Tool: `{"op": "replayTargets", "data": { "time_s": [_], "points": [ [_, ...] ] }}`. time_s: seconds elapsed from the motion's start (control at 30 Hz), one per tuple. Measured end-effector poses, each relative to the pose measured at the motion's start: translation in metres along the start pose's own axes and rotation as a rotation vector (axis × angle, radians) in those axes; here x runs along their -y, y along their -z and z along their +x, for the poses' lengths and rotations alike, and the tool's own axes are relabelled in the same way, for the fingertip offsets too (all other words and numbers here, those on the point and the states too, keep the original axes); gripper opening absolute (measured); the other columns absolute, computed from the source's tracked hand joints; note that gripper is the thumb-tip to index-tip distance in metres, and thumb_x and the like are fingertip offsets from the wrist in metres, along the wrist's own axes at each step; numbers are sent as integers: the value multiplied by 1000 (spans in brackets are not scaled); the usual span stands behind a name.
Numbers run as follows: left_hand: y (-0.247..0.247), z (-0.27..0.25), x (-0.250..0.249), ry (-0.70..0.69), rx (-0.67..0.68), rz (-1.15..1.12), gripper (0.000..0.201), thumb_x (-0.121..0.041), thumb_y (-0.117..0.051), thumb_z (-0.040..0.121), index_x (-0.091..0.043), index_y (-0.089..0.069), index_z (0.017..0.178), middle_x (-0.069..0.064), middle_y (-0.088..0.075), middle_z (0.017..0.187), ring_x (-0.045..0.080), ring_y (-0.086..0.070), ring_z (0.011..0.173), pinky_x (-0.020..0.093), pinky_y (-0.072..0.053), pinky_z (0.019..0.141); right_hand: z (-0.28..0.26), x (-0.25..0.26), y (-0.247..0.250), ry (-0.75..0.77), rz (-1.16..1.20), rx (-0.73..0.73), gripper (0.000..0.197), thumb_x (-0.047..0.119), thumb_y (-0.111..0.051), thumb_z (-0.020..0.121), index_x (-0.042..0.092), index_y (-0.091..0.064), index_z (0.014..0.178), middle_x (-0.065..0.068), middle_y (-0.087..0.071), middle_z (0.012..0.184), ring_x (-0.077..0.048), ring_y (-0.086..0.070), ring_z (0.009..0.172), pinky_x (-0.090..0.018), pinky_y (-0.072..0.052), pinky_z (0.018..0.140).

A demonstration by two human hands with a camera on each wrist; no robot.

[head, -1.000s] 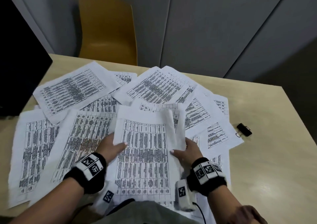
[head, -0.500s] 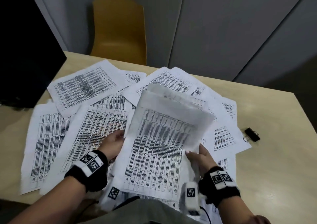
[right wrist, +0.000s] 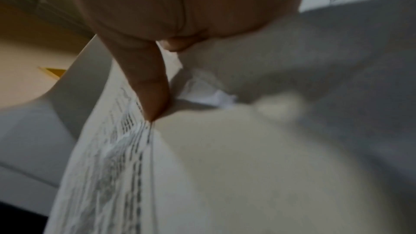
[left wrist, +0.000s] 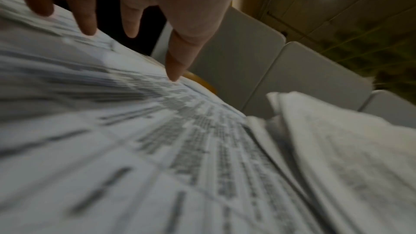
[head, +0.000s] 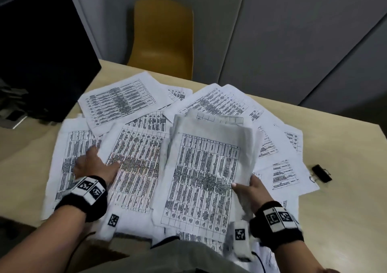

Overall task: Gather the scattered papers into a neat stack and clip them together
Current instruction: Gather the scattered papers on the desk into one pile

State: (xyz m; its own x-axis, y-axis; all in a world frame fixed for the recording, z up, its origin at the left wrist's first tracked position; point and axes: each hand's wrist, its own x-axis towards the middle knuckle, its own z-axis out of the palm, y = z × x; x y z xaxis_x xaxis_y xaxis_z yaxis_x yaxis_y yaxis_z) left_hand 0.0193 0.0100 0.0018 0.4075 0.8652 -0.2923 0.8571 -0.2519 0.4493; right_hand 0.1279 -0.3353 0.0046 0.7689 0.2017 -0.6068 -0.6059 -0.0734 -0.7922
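Observation:
Several printed sheets (head: 134,159) lie fanned out and overlapping on the beige table (head: 345,199). My right hand (head: 249,191) pinches a small stack of papers (head: 205,168) by its right edge, thumb on top, and holds it tilted above the others. In the right wrist view the thumb (right wrist: 146,84) presses on the printed face of that stack (right wrist: 112,157). My left hand (head: 92,166) lies flat with spread fingers on the sheets at the left; the left wrist view shows its fingers (left wrist: 178,58) straight, tips on the paper (left wrist: 135,140). A black binder clip (head: 321,173) sits on the table to the right of the papers.
A yellow chair (head: 163,38) stands behind the table's far edge. A dark monitor (head: 41,53) fills the far left. Grey wall panels (head: 293,32) rise behind. Bare table shows at the right around the clip and near the front left corner.
My left hand let go of the stack and moved left onto the flat sheets. My right hand alone now holds the stack, which has come down from its steeper tilt.

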Motion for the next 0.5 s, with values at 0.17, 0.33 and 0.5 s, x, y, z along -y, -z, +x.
{"op": "replayTargets", "data": {
  "time_s": [0.17,0.33,0.5],
  "points": [
    [10,-5,13,39,150,-114,78,-11,-75,73,-10,-32,138,25,-40,137,42,-46,118,45,-39,98,10,-2,-15,-8,-102,-19,36,-15,-52,83,1,-50,114,-22,-61,92,-23,-56,68,-16,-50,44],
    [15,-14,17,-12,399,-337,42,1,-61,83,-7,-53,123,14,-62,118,26,-56,98,44,-40,97,3,-5,-20,-15,-152,-30,45,-12,-51,83,4,-48,125,-14,-60,97,-25,-56,75,-29,-52,59],
    [15,-12,33,150,574,-599,28,4,-62,77,1,-56,105,33,-58,119,40,-58,99,59,-40,98,2,4,-26,-34,-37,12,32,-13,-53,83,1,-51,111,-13,-61,81,-15,-63,58,-21,-49,47]
  ]
}}
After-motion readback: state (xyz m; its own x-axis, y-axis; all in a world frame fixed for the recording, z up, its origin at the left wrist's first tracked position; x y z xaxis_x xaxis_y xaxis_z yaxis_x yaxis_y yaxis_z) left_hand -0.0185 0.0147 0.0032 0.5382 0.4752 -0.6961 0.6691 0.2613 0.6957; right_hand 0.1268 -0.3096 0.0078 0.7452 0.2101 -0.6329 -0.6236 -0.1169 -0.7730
